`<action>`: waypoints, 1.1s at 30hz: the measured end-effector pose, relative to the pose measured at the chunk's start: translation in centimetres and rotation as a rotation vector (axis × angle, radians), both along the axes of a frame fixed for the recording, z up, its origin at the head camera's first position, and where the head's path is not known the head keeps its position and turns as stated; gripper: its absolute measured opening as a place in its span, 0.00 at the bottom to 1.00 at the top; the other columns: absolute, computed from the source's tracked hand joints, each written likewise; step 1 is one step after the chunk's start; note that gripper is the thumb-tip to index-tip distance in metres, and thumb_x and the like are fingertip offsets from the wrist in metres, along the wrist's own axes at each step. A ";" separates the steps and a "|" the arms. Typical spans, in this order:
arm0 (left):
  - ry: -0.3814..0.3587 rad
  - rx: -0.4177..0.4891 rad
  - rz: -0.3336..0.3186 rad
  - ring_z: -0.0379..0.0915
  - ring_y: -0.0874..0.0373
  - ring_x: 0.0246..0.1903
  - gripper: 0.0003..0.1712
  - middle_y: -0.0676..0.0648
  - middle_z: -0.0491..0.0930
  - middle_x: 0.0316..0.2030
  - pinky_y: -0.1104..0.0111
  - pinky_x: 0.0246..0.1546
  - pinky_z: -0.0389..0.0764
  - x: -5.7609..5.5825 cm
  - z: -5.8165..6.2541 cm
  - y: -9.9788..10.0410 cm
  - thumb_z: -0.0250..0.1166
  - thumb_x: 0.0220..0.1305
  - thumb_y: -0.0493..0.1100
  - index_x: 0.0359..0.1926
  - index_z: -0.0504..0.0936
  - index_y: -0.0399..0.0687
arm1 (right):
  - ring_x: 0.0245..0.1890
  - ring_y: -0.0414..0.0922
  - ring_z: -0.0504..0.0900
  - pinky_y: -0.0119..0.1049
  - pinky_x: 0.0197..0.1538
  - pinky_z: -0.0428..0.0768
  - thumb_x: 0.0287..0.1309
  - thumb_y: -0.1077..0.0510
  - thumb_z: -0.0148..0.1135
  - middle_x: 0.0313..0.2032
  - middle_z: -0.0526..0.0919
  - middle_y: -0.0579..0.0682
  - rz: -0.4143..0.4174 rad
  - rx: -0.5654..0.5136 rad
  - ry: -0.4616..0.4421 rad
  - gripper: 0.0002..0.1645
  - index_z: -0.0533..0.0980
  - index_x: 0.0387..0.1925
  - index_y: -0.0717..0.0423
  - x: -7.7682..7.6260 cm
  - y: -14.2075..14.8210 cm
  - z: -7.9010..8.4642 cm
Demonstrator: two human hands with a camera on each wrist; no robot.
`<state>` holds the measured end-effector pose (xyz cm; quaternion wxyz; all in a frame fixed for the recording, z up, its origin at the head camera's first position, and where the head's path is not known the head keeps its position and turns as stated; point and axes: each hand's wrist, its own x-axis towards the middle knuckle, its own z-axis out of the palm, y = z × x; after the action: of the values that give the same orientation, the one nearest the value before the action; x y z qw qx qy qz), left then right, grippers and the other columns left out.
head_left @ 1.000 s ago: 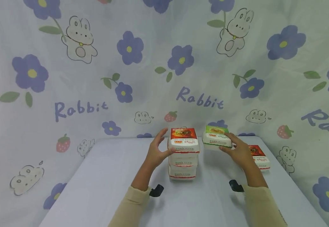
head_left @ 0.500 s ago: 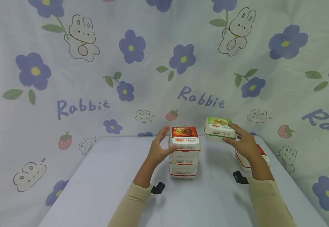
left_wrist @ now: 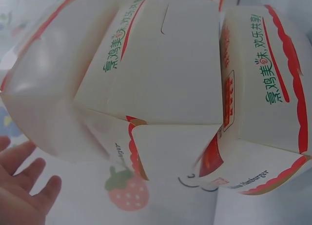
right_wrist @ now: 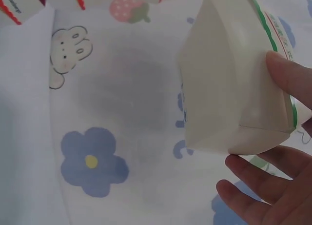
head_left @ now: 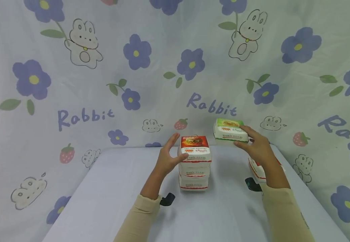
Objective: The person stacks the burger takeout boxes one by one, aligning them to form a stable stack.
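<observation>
A person's right hand (head_left: 257,147) is pinching a green box (head_left: 230,131) between thumb and fingers, above the table (head_left: 126,188) and right of a stack (head_left: 194,170) of 3 boxes. The left hand (head_left: 166,162) is spreading its fingers wide beside the stack; whether its thumb is touching is unclear. The right forearm (head_left: 274,171) is partly hiding a red box (head_left: 257,170).

Box stack (head_left: 194,168) on table (head_left: 108,188), lone box (head_left: 257,170) rightward, cloth (head_left: 160,84) behind.
</observation>
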<state>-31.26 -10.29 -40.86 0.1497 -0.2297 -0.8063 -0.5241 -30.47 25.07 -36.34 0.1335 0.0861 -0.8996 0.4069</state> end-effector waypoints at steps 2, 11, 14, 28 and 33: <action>0.006 -0.004 0.000 0.48 0.61 0.71 0.53 0.54 0.59 0.71 0.45 0.67 0.52 0.0 0.0 0.0 0.70 0.53 0.61 0.75 0.55 0.59 | 0.67 0.59 0.63 0.58 0.63 0.67 0.52 0.37 0.69 0.71 0.60 0.53 0.003 0.013 0.013 0.49 0.59 0.73 0.34 0.0 -0.2 0.4; 0.013 -0.008 0.006 0.47 0.62 0.71 0.52 0.54 0.60 0.71 0.44 0.66 0.54 0.0 0.3 0.5 0.70 0.54 0.62 0.75 0.56 0.58 | 0.69 0.54 0.61 0.53 0.65 0.66 0.52 0.39 0.70 0.71 0.61 0.49 0.030 0.003 0.034 0.48 0.60 0.72 0.34 0.1 -1.1 1.4; 0.007 -0.003 0.003 0.47 0.61 0.71 0.53 0.53 0.61 0.71 0.42 0.66 0.53 0.0 0.6 0.5 0.70 0.54 0.62 0.76 0.55 0.56 | 0.69 0.53 0.61 0.53 0.65 0.66 0.53 0.42 0.71 0.71 0.62 0.49 0.038 0.001 0.050 0.46 0.61 0.72 0.34 -0.1 -1.4 1.6; 0.023 0.033 0.005 0.51 0.59 0.71 0.51 0.55 0.64 0.69 0.38 0.65 0.53 -0.3 0.6 1.3 0.68 0.55 0.63 0.75 0.55 0.61 | 0.68 0.54 0.63 0.56 0.62 0.69 0.52 0.46 0.73 0.72 0.60 0.45 0.044 -0.032 0.070 0.47 0.62 0.72 0.35 0.3 -3.7 2.4; 0.014 0.041 0.009 0.51 0.58 0.71 0.51 0.60 0.65 0.68 0.36 0.63 0.53 -0.5 0.6 1.3 0.70 0.53 0.65 0.74 0.55 0.71 | 0.68 0.54 0.63 0.55 0.62 0.69 0.52 0.48 0.73 0.72 0.60 0.48 0.090 -0.043 0.119 0.46 0.63 0.71 0.40 0.1 -4.3 2.5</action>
<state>-31.80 -9.02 -40.29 0.1624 -0.2268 -0.7953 -0.5382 -30.39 20.72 -33.86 0.1701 0.1474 -0.8763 0.4259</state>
